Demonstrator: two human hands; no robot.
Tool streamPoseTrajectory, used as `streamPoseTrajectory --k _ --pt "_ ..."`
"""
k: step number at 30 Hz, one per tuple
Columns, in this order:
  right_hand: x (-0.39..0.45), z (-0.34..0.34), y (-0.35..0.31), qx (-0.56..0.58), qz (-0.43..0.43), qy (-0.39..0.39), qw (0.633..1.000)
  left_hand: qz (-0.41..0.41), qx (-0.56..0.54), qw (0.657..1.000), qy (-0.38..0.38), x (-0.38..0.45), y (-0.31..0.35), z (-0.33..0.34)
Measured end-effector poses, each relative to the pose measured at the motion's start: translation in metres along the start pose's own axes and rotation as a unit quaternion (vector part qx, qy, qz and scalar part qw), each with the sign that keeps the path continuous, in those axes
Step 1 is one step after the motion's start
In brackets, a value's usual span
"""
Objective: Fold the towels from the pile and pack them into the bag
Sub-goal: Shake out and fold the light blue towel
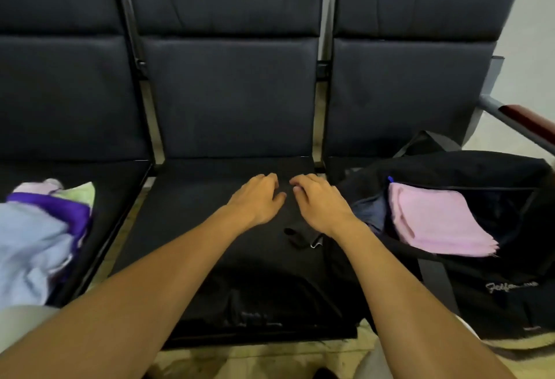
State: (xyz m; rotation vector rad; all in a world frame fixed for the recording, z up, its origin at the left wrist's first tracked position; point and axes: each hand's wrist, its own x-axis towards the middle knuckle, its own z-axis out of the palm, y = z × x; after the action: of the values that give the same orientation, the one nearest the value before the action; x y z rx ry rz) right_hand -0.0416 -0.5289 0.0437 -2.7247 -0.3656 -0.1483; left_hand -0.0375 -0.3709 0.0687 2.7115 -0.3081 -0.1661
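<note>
black towel laid flat on the middle seat, both hands on its far part

nearest, both bare forearms reach out over the front edge of the middle seat (168, 228), where a black towel (258, 288) lies spread, probably because the flat cushion serves as a folding surface. it is dark on dark, so its edges are hard to trace; a small tag or loop shows near the right wrist. the left hand (259, 198) and right hand (319, 201) rest side by side on the far part of the cloth, fingers loosely bent and pressing down, not pinching anything that can be seen. this looks like smoothing or settling a fold, though which fold cannot be told.

to the left, on the next seat, the unfolded pile (39, 234) sits within easy reach: pale blue, purple, pink and light green towels, several left to do. to the right, the black bag (480, 285) stands open toward the person, a folded pink towel (435, 222) already in its mouth, so a finished towel has only a short way to go. farthest, the dark padded backrests (228, 93).
</note>
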Motion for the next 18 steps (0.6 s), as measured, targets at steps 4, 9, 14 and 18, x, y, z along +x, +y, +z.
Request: streamPoseTrajectory --k 4,9,14,18 --pt "0.013 0.03 -0.074 0.012 -0.052 -0.031 0.998 -0.052 0.003 0.998 0.017 -0.036 -0.068 -0.024" --pt "0.031 0.065 -0.164 0.019 -0.13 -0.074 0.989 -0.127 0.003 0.991 0.039 -0.087 -0.154 -0.043" --pt "0.045 0.101 -0.241 0.069 -0.154 -0.122 0.978 -0.21 -0.005 0.977 0.033 -0.131 -0.233 -0.051" --pt "0.04 0.142 -0.295 0.129 -0.154 -0.199 0.959 -0.243 0.027 0.969 0.028 -0.155 -0.287 -0.061"
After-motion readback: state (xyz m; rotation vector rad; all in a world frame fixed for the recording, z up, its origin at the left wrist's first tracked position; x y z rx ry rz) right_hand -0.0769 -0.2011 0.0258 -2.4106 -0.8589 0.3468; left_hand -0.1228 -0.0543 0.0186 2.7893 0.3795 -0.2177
